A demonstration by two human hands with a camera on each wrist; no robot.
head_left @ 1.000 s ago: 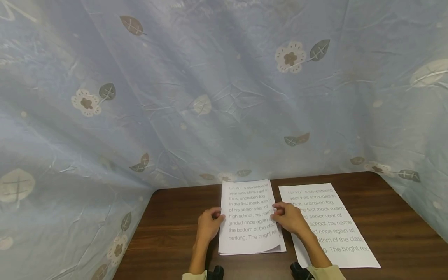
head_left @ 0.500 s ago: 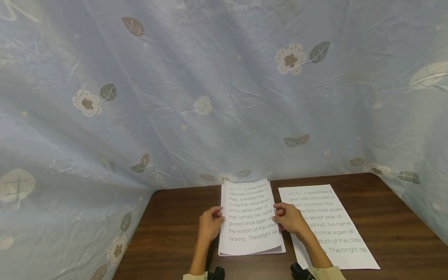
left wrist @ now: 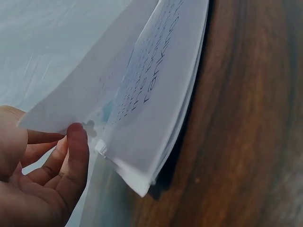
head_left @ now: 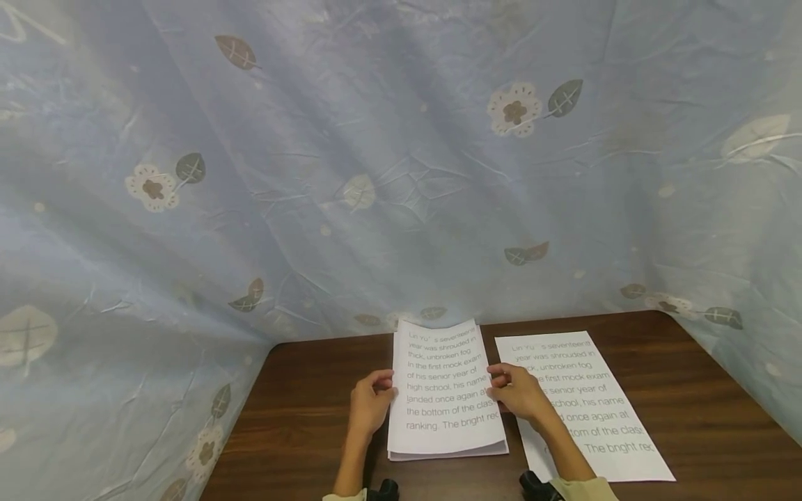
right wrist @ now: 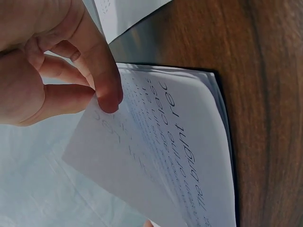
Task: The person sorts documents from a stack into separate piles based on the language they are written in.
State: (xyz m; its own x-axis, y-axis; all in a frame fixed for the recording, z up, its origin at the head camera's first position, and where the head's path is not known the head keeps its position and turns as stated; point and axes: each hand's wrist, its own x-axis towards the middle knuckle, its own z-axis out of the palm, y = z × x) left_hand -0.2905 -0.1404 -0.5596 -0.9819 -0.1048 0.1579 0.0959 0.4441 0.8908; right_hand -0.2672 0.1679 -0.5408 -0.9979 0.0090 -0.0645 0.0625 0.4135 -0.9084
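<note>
A stack of white printed sheets [right wrist: 203,137] lies on the dark wooden table, between my two hands. Its top sheet [head_left: 438,435] is raised and bowed, with the sheets below showing along the lower edge. My left hand [head_left: 371,405] pinches this sheet at its left edge; in the left wrist view the sheet [left wrist: 71,104] slants up away from the stack. At the opposite edge my right hand [head_left: 519,394] pinches the same sheet between thumb and finger, as the right wrist view shows. Large grey text covers the top sheet.
A separate sheet with the same text [head_left: 608,417] lies right of the stack, partly under my right forearm. The brown table [head_left: 294,417] meets a pale blue curtain [head_left: 401,174] with leaf and flower prints at its back and sides.
The top sheet has lifted a little off the stack and its curled lower right corner has straightened. Both hands keep nearly the same place at its edges. The head view has shifted slightly.
</note>
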